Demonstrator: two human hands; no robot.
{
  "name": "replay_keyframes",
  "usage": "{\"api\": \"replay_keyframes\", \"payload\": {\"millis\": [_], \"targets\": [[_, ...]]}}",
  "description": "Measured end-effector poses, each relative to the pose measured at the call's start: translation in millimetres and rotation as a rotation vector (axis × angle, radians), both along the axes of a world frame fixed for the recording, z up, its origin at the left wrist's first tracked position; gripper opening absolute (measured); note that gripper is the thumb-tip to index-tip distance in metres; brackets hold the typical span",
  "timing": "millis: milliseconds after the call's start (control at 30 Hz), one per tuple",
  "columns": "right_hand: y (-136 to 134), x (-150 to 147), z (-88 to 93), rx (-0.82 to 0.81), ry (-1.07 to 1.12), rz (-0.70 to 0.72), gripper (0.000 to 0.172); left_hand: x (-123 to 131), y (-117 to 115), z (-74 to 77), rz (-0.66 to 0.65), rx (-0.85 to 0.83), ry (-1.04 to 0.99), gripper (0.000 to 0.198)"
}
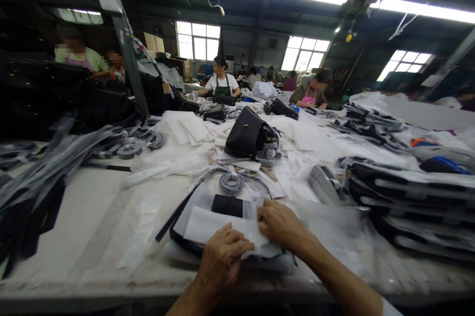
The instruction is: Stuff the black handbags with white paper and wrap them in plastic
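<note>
A black bag [178, 238] lies flat at the table's front, largely covered by white foam sheet [208, 224]. My left hand [221, 255] rests on the sheet's near edge, fingers laid over it and thumb stretched to the right. At the sheet's right side, my right hand [279, 223] has its fingers curled and closed on the white wrapping. A small black piece [227, 205] shows just beyond the sheet. Behind it sits a coiled strap [231, 183] wrapped in plastic. The bag's long strap [174, 213] curves out to the left.
A black handbag [245, 133] stands farther back, among white sheets [185, 127]. Plastic-wrapped straps [55, 187] cover the left side. On the right are stacked black bags [401, 207] and a grey roll-like object [326, 183]. Co-workers [222, 83] sit across the table.
</note>
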State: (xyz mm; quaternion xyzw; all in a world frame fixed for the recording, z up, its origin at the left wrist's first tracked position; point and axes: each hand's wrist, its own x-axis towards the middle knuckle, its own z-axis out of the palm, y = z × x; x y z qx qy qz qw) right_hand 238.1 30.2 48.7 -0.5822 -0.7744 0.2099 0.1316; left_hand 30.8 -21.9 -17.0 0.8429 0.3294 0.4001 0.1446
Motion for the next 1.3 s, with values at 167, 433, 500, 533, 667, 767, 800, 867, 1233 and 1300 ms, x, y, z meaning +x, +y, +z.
{"api": "replay_keyframes", "payload": {"millis": [167, 433, 500, 533, 667, 767, 800, 867, 1233, 1300], "targets": [[-47, -5, 5.6, 0.2, 0.236, 0.261, 0.045, 1, -2, 2.1, 0.003, 0.01, -0.004, 0.039], [-78, -8, -16.3, 0.313, 0.2, 0.365, 0.038, 1, -3, -3.7, 0.02, 0.057, -0.015, 0.029], [-78, -7, -27.8, 0.51, 0.205, 0.401, 0.023, -1, -4, -0.1, 0.009, 0.043, -0.033, 0.023], [-78, -6, -31.4, 0.58, 0.217, 0.432, 0.021, -2, -4, 2.7, 0.007, 0.02, -0.041, 0.021], [-79, -1, -31.9, 0.666, 0.233, 0.558, 0.022, 1, -3, 12.9, 0.072, -0.087, -0.052, 0.015], [-77, -1, -30.6, 0.681, 0.217, 0.572, 0.023, 8, -2, 12.3, 0.118, -0.092, 0.012, 0.013], [-77, -1, -31.7, 0.69, 0.213, 0.567, 0.024, 10, -2, 10.6, 0.123, -0.082, 0.037, 0.013], [-75, -2, -35.9, 0.711, 0.2, 0.544, 0.023, 12, -2, 6.4, 0.132, -0.047, 0.07, 0.014], [-57, -18, -43.2, 0.463, 0.295, 0.1, 0.018, 7, -2, 7.6, 0.078, 0.115, 0.154, 0.02], [-52, -18, -38.6, 0.327, 0.304, 0.035, 0.019, 8, -3, 8.9, 0.093, 0.075, 0.147, 0.01]]}}
